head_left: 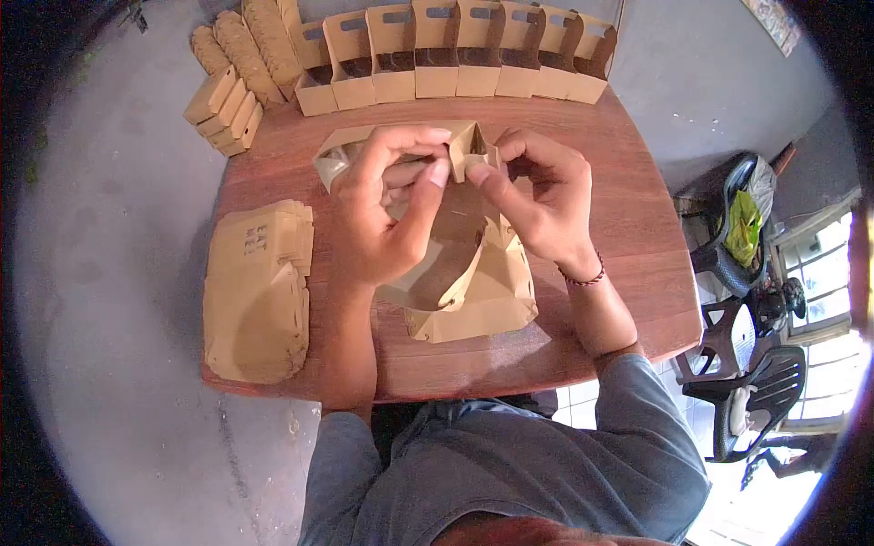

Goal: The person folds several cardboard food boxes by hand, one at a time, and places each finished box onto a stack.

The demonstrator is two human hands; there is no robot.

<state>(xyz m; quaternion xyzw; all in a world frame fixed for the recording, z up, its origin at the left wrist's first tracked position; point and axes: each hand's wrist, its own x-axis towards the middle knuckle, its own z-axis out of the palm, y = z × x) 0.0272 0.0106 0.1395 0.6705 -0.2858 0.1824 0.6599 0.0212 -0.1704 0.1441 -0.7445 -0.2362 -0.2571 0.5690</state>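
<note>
A partly folded brown cardboard box [492, 314] lies on the wooden table in front of me, its near panels spread and tilted. My left hand [387, 209] is closed, with thumb and fingers pinching a raised flap at the box's far end. Opposite it, my right hand [542, 196] pinches the same folded corner, thumb on the near side. The fingers cover part of the fold. A clear film window shows at the box's far left. To the left lies a stack of flat cardboard blanks [255, 300] with dark printed lettering.
A row of folded cardboard carriers [437, 82] with cut-out handles lines the table's back edge. Bundled cardboard [223, 109] is stacked at the back left. The wooden table [628, 227] ends near my body. Dark plastic chairs [756, 382] stand at the right.
</note>
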